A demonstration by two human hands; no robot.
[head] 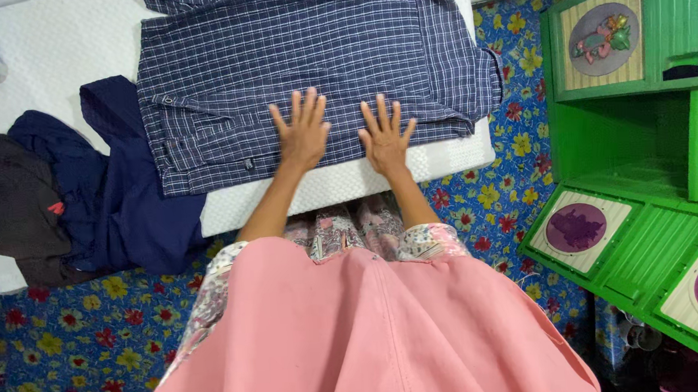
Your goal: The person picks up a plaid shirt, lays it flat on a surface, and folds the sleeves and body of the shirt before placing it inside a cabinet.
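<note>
Both hands lie flat, palms down, on a checked shirt [309, 69] spread over a white mattress [348, 184]. The left hand [303, 134] and right hand [384, 141] sit side by side near the shirt's near hem, fingers splayed wide and straight, gripping nothing, only pressing on cloth.

The shirt lies directly under the fingertips and runs on beyond them, away from the person. Its long axis runs side to side, crosswise to the fingers. More of it extends outward of the left hand, where the buttoned cuff [169, 99] lies; less extends outward of the right hand, where the fabric bunches in soft folds at the mattress edge. The left hand is thus nearer the cuff, the right hand nearer the bunched end.

Materials: the shirt is thin woven cloth, navy with a fine white grid, mostly flat. The mattress has a quilted, dimpled white cover. Well outward of the left hand lie a plain navy garment [132, 209] and a dark brownish one [10, 200], both limp and crumpled. Below is a blue flowered floor covering [67, 334]; a glossy green plastic cabinet [643, 121] stands outward of the right hand.
</note>
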